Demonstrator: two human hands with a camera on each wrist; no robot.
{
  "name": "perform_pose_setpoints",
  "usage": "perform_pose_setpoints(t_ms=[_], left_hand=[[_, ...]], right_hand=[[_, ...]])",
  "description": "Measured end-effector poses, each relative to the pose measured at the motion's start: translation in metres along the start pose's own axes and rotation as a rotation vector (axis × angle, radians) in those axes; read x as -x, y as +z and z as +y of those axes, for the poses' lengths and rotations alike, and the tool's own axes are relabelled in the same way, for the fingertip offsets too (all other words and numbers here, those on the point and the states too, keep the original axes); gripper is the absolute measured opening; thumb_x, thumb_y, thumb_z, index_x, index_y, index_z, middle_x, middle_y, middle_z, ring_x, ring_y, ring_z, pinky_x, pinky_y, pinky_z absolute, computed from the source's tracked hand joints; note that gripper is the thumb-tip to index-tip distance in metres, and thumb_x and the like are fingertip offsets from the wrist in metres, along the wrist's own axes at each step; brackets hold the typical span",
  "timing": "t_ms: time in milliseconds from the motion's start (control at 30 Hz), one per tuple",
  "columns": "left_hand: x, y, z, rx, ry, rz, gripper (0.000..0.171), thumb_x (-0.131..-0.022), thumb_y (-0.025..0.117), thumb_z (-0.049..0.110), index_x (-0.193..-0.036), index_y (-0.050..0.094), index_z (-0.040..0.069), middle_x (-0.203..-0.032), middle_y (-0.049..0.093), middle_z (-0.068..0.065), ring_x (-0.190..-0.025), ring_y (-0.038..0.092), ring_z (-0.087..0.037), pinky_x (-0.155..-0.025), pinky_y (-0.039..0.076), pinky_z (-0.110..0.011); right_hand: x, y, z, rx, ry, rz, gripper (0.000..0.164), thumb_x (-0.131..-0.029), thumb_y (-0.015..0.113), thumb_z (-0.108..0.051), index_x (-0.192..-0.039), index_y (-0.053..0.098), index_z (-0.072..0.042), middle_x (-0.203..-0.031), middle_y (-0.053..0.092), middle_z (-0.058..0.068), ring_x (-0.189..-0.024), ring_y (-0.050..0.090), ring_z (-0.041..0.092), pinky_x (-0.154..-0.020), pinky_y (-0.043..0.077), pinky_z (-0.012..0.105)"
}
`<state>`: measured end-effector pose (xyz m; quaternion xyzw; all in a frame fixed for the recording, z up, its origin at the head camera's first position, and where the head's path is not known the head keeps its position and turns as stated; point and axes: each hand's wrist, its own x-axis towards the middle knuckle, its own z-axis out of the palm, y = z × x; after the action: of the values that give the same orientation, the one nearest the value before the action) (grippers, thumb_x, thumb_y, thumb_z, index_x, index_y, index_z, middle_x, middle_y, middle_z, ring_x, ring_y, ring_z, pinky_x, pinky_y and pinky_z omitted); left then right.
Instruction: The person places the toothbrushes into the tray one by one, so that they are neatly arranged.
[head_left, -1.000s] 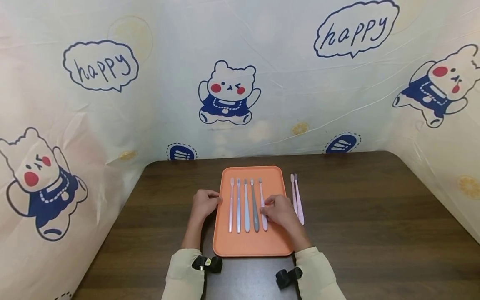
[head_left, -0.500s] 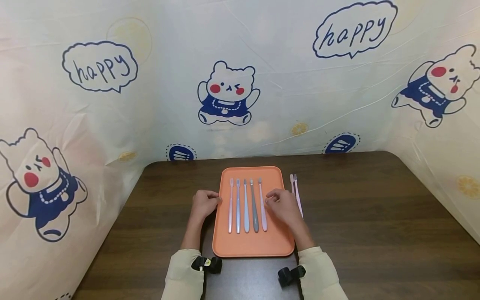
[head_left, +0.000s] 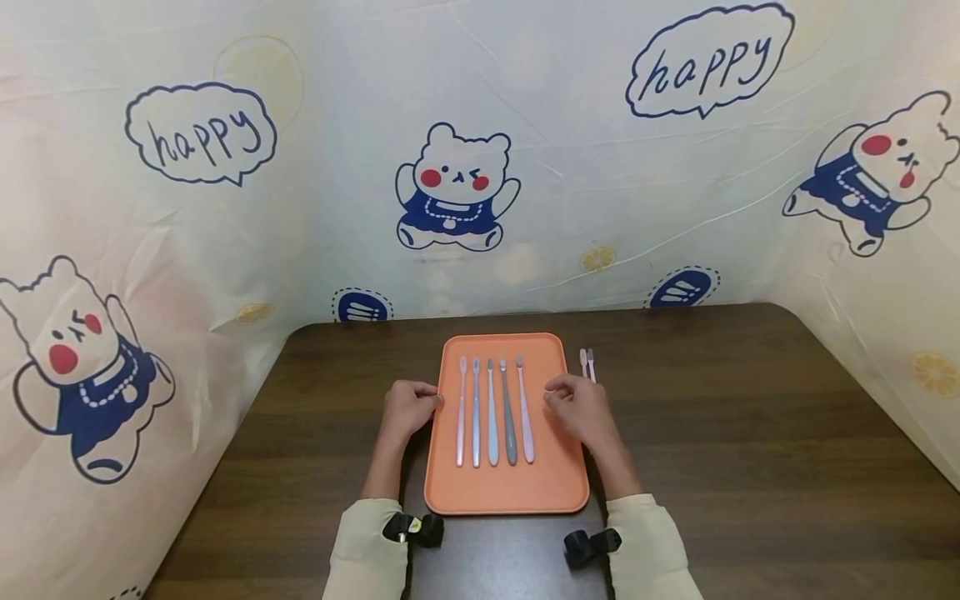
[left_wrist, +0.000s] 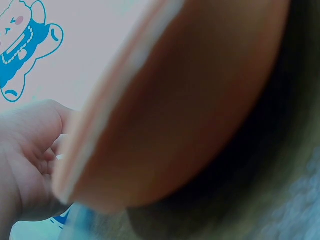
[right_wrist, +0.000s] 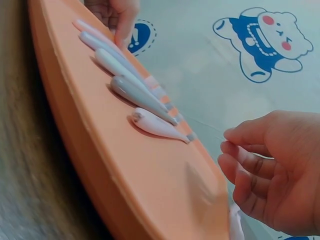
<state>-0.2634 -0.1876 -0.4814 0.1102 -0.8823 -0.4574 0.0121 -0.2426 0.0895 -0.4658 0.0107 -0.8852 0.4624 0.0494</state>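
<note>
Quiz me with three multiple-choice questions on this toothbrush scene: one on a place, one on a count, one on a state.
1. Where do the two pink toothbrushes lie?
A on the table right of the tray
B on the tray
C in a cup

2. How many toothbrushes lie on the orange tray?
A three
B five
C eight

3. What does the left hand do?
A waves in the air
B grips the tray's left edge
C holds a toothbrush

Answers: 1 A, they sit on wood beside the tray; 2 B, five lie in a row; 3 B, its fingers curl at the rim.
</note>
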Motion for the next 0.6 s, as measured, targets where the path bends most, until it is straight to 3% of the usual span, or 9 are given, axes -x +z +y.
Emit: perform_pose_setpoints(t_ms=[600], left_hand=[[-0.002,0.0,0.0,-0.011,-0.007,-0.003,0.023,-0.089,0.069,0.013,-0.105,0.078,-0.001,-0.103,0.076,-0.019,-0.081,0.069,-0.02,-0.067,0.056,-0.029]], right_hand=[[-0.003,-0.016,0.011,0.022,0.01,-0.026,0.017,-0.092,0.069,-0.011,-0.106,0.074,-0.002,-0.092,0.074,0.012,-0.074,0.066,0.015,-0.063,0.055,0.025]])
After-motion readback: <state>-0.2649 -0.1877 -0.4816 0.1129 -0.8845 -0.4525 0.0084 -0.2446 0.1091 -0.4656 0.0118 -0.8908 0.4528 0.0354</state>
